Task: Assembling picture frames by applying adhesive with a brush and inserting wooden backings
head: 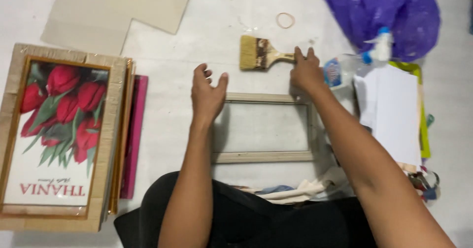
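- right hand (306, 70) lies on the wooden handle of the paintbrush (262, 54), fingers laid over it, not clearly gripping.
- left hand (209, 91) is open, empty, at the left corner of the wooden frame (262, 157).
- framed tulip pictures (59, 134) are stacked well to the left.

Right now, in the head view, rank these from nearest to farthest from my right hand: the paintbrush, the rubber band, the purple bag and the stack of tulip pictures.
From the right hand:
1. Paintbrush, its handle under the fingers.
2. Rubber band, just beyond the brush, farther up the floor.
3. Purple bag, at the upper right.
4. Stack of tulip pictures, far off on the left side.
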